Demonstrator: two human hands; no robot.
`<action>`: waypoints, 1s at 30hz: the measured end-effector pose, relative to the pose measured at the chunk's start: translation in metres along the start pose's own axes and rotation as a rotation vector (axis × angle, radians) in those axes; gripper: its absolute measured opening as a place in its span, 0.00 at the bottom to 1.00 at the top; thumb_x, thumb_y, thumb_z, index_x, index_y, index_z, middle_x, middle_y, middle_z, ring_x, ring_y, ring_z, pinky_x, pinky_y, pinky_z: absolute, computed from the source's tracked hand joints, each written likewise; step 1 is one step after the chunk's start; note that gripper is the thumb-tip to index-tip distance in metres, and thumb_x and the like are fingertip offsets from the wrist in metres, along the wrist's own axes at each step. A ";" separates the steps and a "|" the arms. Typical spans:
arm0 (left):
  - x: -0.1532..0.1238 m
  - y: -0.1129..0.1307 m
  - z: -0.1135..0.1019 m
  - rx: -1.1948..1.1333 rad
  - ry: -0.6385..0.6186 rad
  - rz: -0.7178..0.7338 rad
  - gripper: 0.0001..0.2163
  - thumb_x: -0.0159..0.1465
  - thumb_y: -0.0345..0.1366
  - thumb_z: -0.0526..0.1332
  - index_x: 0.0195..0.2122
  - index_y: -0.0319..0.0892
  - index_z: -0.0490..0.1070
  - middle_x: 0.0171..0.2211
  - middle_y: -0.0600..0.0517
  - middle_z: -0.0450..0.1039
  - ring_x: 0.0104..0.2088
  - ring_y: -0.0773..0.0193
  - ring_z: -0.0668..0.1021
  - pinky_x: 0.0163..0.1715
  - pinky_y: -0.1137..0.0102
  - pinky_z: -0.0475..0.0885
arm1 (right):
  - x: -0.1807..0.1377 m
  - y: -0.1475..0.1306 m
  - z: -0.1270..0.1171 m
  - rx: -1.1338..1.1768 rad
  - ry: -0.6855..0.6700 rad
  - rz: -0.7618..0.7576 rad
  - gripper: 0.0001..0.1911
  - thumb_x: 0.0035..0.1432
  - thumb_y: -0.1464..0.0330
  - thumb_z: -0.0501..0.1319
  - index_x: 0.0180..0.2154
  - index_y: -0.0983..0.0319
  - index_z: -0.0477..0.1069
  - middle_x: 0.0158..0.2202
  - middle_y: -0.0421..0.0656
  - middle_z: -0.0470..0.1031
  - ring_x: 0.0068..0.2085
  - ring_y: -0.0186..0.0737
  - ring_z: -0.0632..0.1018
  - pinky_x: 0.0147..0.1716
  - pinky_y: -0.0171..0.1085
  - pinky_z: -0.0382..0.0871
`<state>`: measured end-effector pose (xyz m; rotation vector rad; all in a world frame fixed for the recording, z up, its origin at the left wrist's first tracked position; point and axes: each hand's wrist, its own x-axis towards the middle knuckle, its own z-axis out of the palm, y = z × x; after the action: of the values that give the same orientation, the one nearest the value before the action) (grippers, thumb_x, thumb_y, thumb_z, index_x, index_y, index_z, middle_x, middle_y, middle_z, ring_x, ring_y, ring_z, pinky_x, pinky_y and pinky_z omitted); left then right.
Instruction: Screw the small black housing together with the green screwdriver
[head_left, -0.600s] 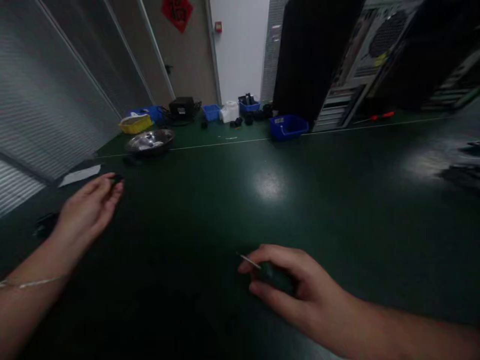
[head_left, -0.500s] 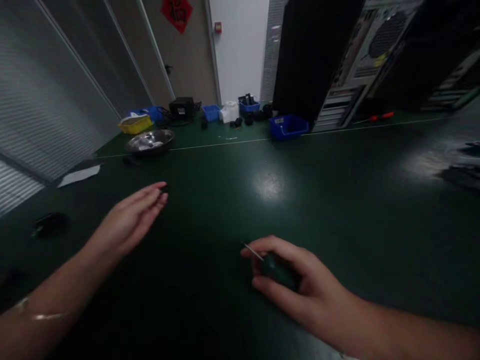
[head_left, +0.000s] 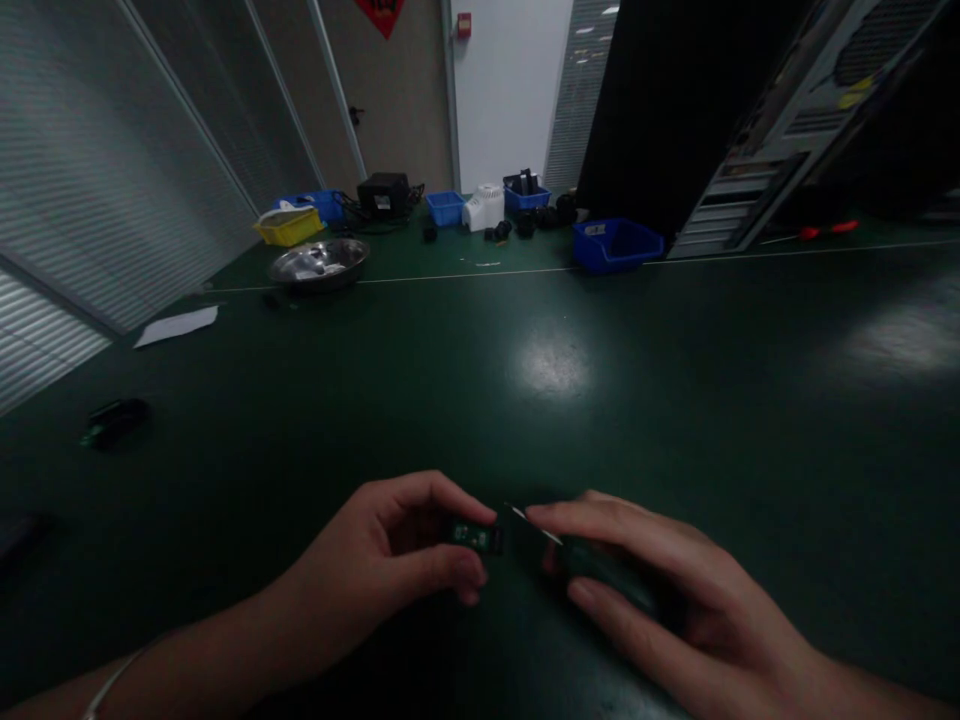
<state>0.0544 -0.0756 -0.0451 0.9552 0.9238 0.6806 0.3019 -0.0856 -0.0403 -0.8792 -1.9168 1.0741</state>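
A small green circuit board (head_left: 472,537) with a dark end is pinched between the thumb and fingers of my left hand (head_left: 401,550), near the front middle of the green table. Just to its right, my right hand (head_left: 667,590) is closed around the dark green handle of a screwdriver (head_left: 544,528). The thin metal shaft points up and left, its tip close to the board but apart from it. Most of the handle is hidden by my fingers and shadow.
On the green table (head_left: 420,390), a dark object with a green part (head_left: 116,422) lies at left. Farther back are a paper sheet (head_left: 178,326), a metal bowl (head_left: 321,266), a yellow bin (head_left: 289,228), a white device (head_left: 484,208) and a blue bin (head_left: 617,247). A black tower (head_left: 660,110) stands behind.
My left hand has come right and nearer from the far left, bringing the small board beside the screwdriver. My right hand has shifted slightly right, still gripping the screwdriver. The view has tilted down.
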 end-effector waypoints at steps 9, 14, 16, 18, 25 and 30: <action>-0.003 -0.004 -0.002 -0.016 -0.011 0.013 0.08 0.58 0.27 0.71 0.38 0.39 0.76 0.29 0.55 0.79 0.29 0.69 0.80 0.32 0.74 0.73 | 0.004 0.004 0.007 0.007 -0.043 -0.023 0.37 0.54 0.84 0.64 0.55 0.39 0.69 0.37 0.33 0.82 0.33 0.36 0.83 0.33 0.29 0.79; -0.004 -0.007 -0.004 0.027 0.005 0.021 0.09 0.59 0.28 0.71 0.39 0.42 0.77 0.32 0.55 0.77 0.31 0.67 0.80 0.32 0.73 0.74 | 0.007 0.007 0.005 0.016 -0.045 -0.036 0.38 0.51 0.85 0.64 0.55 0.40 0.70 0.39 0.34 0.82 0.33 0.35 0.83 0.33 0.28 0.79; -0.004 -0.006 -0.004 0.038 0.006 0.014 0.08 0.59 0.29 0.71 0.40 0.42 0.76 0.31 0.55 0.77 0.31 0.67 0.80 0.32 0.73 0.74 | 0.008 0.006 0.005 0.025 -0.062 -0.078 0.39 0.49 0.85 0.64 0.55 0.41 0.71 0.39 0.35 0.82 0.33 0.36 0.83 0.32 0.28 0.78; -0.004 -0.004 -0.004 0.039 0.003 0.008 0.07 0.60 0.29 0.70 0.39 0.42 0.76 0.31 0.55 0.78 0.31 0.68 0.80 0.33 0.74 0.74 | 0.007 0.004 0.005 0.029 -0.051 -0.069 0.40 0.49 0.86 0.64 0.56 0.40 0.70 0.39 0.36 0.82 0.33 0.36 0.83 0.31 0.27 0.78; -0.002 -0.003 -0.004 0.007 -0.025 0.033 0.07 0.61 0.30 0.70 0.40 0.41 0.76 0.31 0.54 0.78 0.31 0.68 0.80 0.33 0.74 0.74 | 0.005 0.005 0.004 0.012 -0.054 -0.081 0.40 0.50 0.86 0.62 0.55 0.40 0.71 0.42 0.38 0.81 0.43 0.37 0.83 0.33 0.27 0.77; -0.004 -0.002 -0.002 -0.010 -0.012 0.033 0.07 0.60 0.29 0.70 0.39 0.40 0.76 0.31 0.54 0.78 0.31 0.67 0.80 0.33 0.72 0.74 | 0.006 0.005 0.002 -0.010 -0.089 -0.064 0.36 0.52 0.85 0.61 0.54 0.44 0.73 0.41 0.40 0.80 0.41 0.38 0.83 0.35 0.29 0.78</action>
<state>0.0512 -0.0789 -0.0456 0.9665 0.8944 0.7061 0.2987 -0.0789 -0.0440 -0.7814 -2.0113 1.0828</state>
